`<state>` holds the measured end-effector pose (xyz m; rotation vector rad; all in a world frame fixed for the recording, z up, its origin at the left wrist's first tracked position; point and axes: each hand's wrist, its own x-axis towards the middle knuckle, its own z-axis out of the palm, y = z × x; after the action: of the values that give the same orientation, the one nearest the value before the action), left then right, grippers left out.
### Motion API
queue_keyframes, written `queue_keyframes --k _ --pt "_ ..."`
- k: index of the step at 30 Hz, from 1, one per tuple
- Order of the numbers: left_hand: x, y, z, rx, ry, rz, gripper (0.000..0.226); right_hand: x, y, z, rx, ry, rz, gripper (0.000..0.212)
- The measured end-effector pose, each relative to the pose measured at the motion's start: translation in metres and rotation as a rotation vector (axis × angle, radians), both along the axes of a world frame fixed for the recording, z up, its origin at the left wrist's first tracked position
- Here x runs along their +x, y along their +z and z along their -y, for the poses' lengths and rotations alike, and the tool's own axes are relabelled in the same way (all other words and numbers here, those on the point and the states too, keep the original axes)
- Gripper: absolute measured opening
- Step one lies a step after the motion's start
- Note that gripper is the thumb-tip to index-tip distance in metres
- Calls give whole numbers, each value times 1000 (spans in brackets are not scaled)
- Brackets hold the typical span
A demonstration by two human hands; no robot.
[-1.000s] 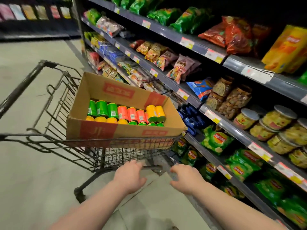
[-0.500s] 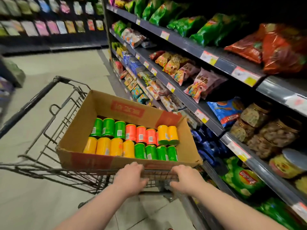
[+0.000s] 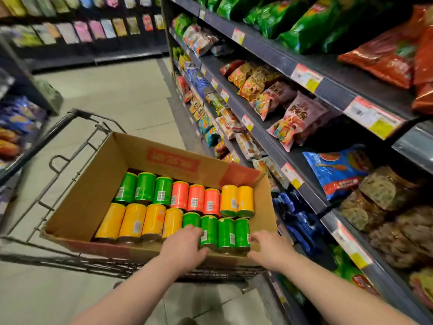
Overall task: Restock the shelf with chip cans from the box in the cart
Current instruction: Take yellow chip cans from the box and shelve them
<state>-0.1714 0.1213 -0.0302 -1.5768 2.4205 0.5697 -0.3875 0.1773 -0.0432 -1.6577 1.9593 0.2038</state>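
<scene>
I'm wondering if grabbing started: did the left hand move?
Yes. The left hand went forward from the black wire cart's edge, over the brown cardboard box's near wall, onto a green chip can.

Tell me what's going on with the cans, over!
Left hand open, over the near green cans. Right hand open, beside the row's right end. All cans lying in the box, none lifted. Nothing blocking.

On my feed the wire cart sits on the tiled floor, carrying an open cardboard box. Inside, chip cans lie sideways in two rows: green, orange, yellow. The shelf on the right is loaded with snack bags.
</scene>
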Motion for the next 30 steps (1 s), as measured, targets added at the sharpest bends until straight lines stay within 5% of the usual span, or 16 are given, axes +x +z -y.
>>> queue_keyframes --k 22,30 --pt "-59 -75 168 257 -210 20 53 -41 -60 142 201 -207 -25 44" --pt "-87 -119 213 450 -94 -60 68 -52 -104 189 211 -355 25 32"
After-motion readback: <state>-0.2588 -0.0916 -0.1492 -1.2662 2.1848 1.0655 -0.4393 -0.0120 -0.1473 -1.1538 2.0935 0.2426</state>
